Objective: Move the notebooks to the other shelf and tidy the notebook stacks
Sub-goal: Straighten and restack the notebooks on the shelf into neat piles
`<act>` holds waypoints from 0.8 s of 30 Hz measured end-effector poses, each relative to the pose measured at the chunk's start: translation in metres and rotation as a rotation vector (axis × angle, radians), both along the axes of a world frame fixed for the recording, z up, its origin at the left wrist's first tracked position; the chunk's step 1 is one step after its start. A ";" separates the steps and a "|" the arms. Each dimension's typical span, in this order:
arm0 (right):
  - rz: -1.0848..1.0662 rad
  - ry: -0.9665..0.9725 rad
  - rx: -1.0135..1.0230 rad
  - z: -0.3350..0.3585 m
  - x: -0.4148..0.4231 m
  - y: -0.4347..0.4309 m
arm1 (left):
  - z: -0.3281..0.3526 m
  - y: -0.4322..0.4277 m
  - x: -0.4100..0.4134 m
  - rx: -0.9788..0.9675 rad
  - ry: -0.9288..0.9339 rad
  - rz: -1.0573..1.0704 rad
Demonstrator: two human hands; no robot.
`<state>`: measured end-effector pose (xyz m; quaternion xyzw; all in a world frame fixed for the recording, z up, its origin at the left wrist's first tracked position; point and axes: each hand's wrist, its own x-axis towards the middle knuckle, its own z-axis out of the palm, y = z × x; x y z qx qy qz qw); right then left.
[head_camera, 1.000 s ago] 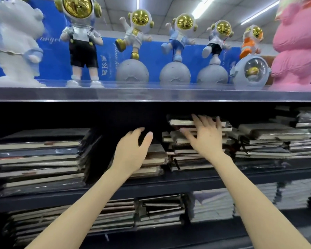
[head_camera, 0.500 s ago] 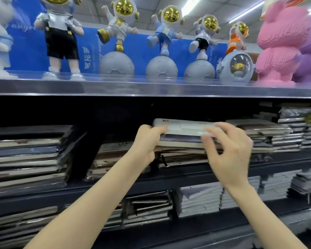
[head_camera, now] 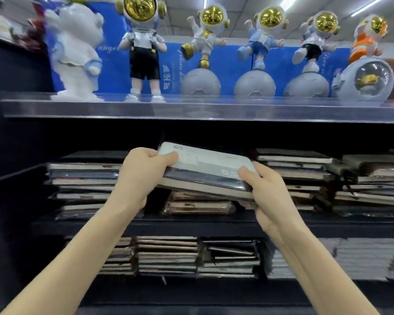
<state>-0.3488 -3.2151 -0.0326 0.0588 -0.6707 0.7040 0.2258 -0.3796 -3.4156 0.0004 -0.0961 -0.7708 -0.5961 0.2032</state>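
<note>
Both hands grip one load. Left hand (head_camera: 139, 176) holds the left end of a plastic-wrapped bundle of notebooks with a pale grey top cover (head_camera: 205, 167): the thumb lies on the cover and the fingers curl underneath. Right hand (head_camera: 271, 196) holds the right end in the same manner, with the thumb pressed on the cover and the fingers wrapped round the lower edge.

The bundle is raised above the dark middle shelf board (head_camera: 191, 223), in front of its central section. It sits tilted, with the left end higher than the right end.

Items on the dark middle shelf board:
- Centre, directly under the bundle: a short stack of brown-edged wrapped notebooks (head_camera: 198, 204). Whether the bundle touches this stack cannot be determined.
- Left section: a tall stack of dark-covered notebooks (head_camera: 84, 185), partly behind the left forearm.
- Right section: a tall uneven stack of dark notebooks (head_camera: 298, 173), with a further untidy dark stack (head_camera: 369, 189) at the far right end.

Below the middle shelf board, a lower shelf carries several rows of flat-stacked notebooks (head_camera: 168, 255).

Above the middle shelf board, a clear acrylic-fronted top shelf (head_camera: 191, 109) carries a white bear figure (head_camera: 75, 48) and a row of astronaut figurines with gold visors (head_camera: 210, 35).
</note>
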 end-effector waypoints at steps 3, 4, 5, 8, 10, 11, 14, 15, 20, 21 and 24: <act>0.082 -0.022 -0.076 0.004 -0.024 -0.047 | 0.003 -0.041 -0.001 -0.246 0.117 0.366; 0.091 -0.037 -0.100 0.005 -0.033 -0.062 | 0.004 -0.055 -0.003 -0.285 0.177 0.460; 0.093 -0.057 -0.123 0.006 -0.042 -0.078 | 0.005 -0.070 -0.007 -0.294 0.236 0.533; 0.101 -0.111 -0.193 0.011 -0.065 -0.121 | 0.005 -0.112 -0.020 -0.188 0.284 0.600; 0.105 -0.108 -0.193 0.019 -0.080 -0.145 | 0.004 -0.138 -0.029 -0.126 0.192 0.582; 0.102 -0.099 -0.182 0.024 -0.087 -0.156 | 0.002 -0.150 -0.035 -0.131 0.155 0.568; 0.069 -0.118 -0.165 0.036 -0.107 -0.186 | -0.006 -0.170 -0.050 -0.221 0.135 0.512; 0.061 -0.147 -0.160 0.038 -0.113 -0.194 | -0.009 -0.173 -0.056 -0.270 0.154 0.501; -0.172 -0.195 0.754 0.050 -0.122 -0.191 | -0.024 -0.184 -0.077 -0.458 0.243 0.476; -0.270 -0.165 0.967 0.050 -0.122 -0.185 | -0.025 -0.188 -0.081 -0.453 0.246 0.478; -0.051 -0.100 0.931 0.044 -0.118 -0.181 | -0.029 -0.194 -0.089 -0.433 0.266 0.488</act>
